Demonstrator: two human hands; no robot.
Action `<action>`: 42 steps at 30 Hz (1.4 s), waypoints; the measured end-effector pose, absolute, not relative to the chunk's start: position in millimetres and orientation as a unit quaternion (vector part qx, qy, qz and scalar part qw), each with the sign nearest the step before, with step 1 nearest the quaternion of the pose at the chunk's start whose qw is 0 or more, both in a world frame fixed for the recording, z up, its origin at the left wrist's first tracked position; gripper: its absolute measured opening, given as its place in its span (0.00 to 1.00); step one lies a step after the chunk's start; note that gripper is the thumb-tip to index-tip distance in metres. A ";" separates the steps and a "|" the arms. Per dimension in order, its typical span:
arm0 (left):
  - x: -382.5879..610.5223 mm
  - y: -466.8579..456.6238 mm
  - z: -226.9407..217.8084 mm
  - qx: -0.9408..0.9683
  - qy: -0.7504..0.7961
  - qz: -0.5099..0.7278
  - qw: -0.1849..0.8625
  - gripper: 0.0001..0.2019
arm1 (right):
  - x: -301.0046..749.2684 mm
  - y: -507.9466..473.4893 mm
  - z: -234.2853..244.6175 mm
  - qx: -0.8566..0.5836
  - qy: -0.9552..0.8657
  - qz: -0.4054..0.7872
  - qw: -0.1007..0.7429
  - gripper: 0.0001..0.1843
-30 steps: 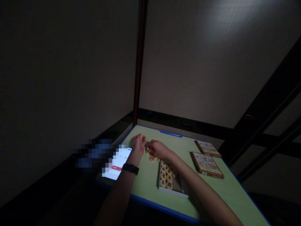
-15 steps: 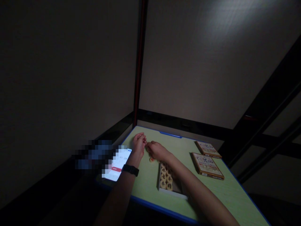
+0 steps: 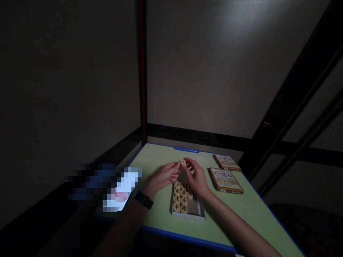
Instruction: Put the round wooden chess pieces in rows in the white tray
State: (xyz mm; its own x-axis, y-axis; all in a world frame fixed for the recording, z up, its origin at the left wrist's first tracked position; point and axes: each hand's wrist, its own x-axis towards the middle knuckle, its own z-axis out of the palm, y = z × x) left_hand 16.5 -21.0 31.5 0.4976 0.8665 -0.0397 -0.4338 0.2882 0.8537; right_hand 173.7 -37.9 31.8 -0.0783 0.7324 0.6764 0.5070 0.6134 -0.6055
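Note:
My left hand is closed, its thumb and fingers at a pale round xiangqi piece above the far end of an open box. My right hand meets it there, pinching the same piece from the right. What else may lie inside the left fingers is hidden. Below the hands, the shallow white-rimmed box holds several wooden xiangqi pieces with black characters, in two columns along its left side. One piece with a red character sits beside them, partly behind my right wrist.
Two flat printed boxes, a nearer one and a farther one, lie on the right of the green table. A lit phone, partly blurred out, lies at the left edge. Walls stand close behind and left.
Both hands have moved right and come together at a piece over the box's far end. The right forearm uncovers more of the box, and a red-marked piece now shows inside. The view has shifted.

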 end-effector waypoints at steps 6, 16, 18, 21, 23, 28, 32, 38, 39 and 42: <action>15.9 -23.3 33.7 0.459 0.272 0.426 0.731 0.27 | 168.6 -39.7 24.8 -0.425 -0.693 0.153 0.562 0.16; 14.7 -22.6 41.3 0.441 0.297 0.410 0.741 0.21 | 177.8 -40.4 32.3 -0.363 -0.654 0.235 0.621 0.08; 14.7 -22.4 40.6 0.441 0.310 0.401 0.741 0.22 | 176.5 -42.7 33.4 -0.355 -0.662 0.227 0.620 0.06; 15.6 -24.5 40.9 0.455 0.321 0.392 0.732 0.22 | 173.4 -47.8 33.9 -0.350 -0.683 0.189 0.613 0.07; 16.9 -26.0 40.8 0.477 0.324 0.387 0.719 0.23 | 171.7 -50.5 33.2 -0.357 -0.699 0.156 0.600 0.11; 21.0 -25.3 33.9 0.536 0.365 0.408 0.642 0.29 | 170.5 -51.1 29.7 -0.356 -0.737 0.107 0.564 0.08; 22.6 -23.9 29.2 0.561 0.387 0.418 0.600 0.31 | 172.4 -50.5 29.2 -0.362 -0.753 0.085 0.543 0.08; 22.8 -25.5 30.4 0.573 0.388 0.418 0.589 0.31 | 174.9 -52.9 29.2 -0.363 -0.781 0.031 0.507 0.09; 23.0 -25.6 30.5 0.575 0.388 0.417 0.588 0.31 | 175.1 -52.7 29.5 -0.362 -0.786 0.024 0.500 0.09; 23.3 -25.9 30.8 0.580 0.391 0.409 0.586 0.31 | 178.7 -51.0 33.8 -0.357 -0.802 0.010 0.478 0.09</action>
State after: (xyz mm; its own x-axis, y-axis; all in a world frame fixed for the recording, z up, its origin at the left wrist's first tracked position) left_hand 23.3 -25.9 30.8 0.3590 0.9332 0.0161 -0.0263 -0.0071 0.9996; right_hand 178.7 -51.0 33.8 -0.2872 0.5820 0.7607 0.5638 0.7448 -0.3570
